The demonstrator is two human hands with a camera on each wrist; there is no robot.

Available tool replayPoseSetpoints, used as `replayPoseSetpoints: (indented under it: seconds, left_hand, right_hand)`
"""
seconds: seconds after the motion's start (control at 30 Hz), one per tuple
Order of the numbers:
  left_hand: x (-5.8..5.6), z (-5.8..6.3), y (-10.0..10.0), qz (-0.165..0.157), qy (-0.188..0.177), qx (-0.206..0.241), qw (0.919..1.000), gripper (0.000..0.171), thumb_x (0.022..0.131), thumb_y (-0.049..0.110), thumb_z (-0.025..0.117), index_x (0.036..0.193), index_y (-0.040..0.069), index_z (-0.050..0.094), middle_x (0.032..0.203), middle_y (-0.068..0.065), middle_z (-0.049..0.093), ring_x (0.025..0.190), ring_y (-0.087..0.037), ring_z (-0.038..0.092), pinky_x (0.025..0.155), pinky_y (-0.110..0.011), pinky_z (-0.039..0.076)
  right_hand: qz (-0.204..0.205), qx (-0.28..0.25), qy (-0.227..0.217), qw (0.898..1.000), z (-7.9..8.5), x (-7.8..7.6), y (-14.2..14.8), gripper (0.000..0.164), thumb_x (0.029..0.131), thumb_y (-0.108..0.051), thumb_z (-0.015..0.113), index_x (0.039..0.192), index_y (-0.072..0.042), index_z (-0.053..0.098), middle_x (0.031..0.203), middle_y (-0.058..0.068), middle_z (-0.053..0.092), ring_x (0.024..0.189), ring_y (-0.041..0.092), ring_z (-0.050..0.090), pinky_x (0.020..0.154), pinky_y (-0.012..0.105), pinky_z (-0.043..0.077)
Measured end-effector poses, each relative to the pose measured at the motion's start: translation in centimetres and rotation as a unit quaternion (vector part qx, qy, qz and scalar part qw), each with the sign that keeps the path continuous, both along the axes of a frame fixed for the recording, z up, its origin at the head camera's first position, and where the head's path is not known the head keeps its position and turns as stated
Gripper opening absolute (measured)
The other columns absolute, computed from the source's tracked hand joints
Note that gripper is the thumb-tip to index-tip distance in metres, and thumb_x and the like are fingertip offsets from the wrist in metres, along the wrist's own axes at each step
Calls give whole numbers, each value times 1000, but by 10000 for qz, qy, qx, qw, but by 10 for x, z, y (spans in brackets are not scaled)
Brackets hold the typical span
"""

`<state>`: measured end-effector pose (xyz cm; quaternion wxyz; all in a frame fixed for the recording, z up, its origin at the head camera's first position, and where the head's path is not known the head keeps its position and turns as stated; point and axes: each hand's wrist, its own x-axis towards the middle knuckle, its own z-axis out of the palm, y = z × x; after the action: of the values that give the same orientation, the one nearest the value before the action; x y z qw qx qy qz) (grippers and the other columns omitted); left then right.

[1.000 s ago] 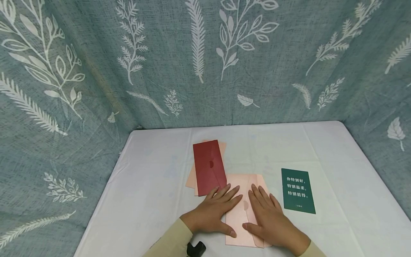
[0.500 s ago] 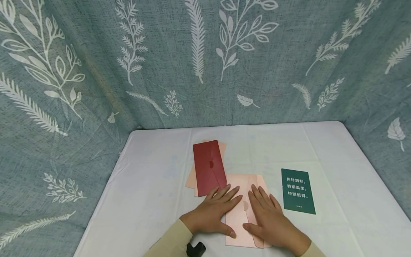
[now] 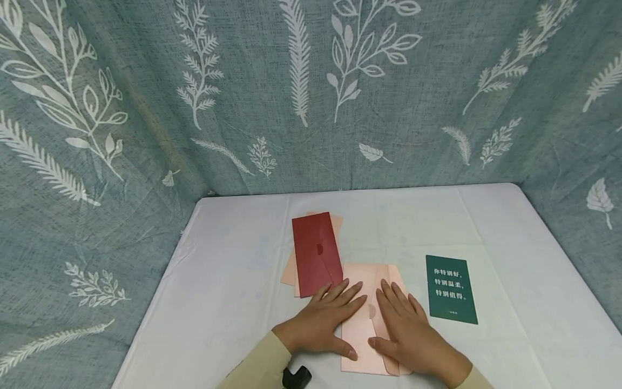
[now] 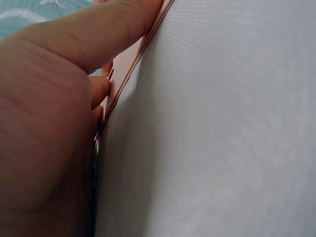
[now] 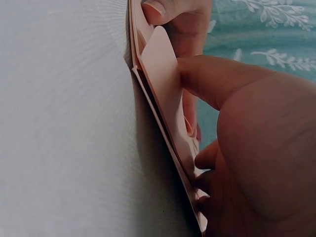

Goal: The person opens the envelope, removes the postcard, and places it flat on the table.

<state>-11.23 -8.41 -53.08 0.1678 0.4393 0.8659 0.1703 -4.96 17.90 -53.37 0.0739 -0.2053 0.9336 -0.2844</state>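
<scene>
A pale pink envelope (image 3: 357,346) lies on the white table near its front, with another pink edge showing under its right side. My left hand (image 3: 323,324) rests spread on its left part, fingertips near the lower end of a dark red envelope (image 3: 316,254). On the flap side my right hand (image 3: 408,335) lies with straight fingers, its thumb on the flap. In the right wrist view the flap (image 5: 162,64) stands slightly raised off the layers beneath, the thumb touching it. The left wrist view shows stacked pink edges (image 4: 129,74) under the left thumb.
More pink envelopes (image 3: 289,270) lie partly under the red one. To the right of my right hand is a dark green card (image 3: 452,308) with white printed characters. A black object (image 3: 297,377) sits by the left wrist. Patterned green cloth (image 3: 320,151) hangs behind the table.
</scene>
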Motion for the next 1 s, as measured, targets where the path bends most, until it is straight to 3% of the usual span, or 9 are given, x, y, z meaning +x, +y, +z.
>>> replayPoseSetpoints:
  seconds: [1.0]
  left_hand:
    - [1,0,1,42,-18,10,10000,113,89,71,78,176,22,25,182,5,8,166,-21,-1,129,-57,6]
  right_hand:
    - [38,-206,-207,9996,4,0,2,92,104,-47,69,167,7,31,178,21,18,163,44,11,121,73,8]
